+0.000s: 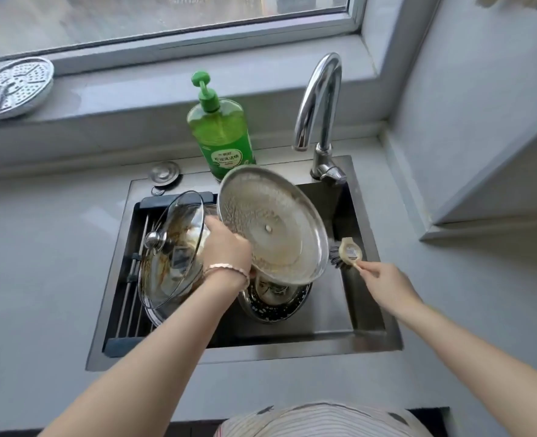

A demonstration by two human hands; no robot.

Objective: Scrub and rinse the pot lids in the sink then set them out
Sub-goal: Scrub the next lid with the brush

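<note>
Two lids sit over the sink [308, 350]: my left hand [227, 247] curls behind the steel lid [273, 228], probably round its knob, tilting its soiled underside toward the brush [349, 252] my right hand [387, 279] pinches, while the glass lid [172, 247] leans beside it

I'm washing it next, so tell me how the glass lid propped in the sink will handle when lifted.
The glass lid is probably slippery: brown greasy film streaks it. Likely fragile, being glass. Propped on its round rim, it may roll or topple; its knob looks the safest grip.
</note>
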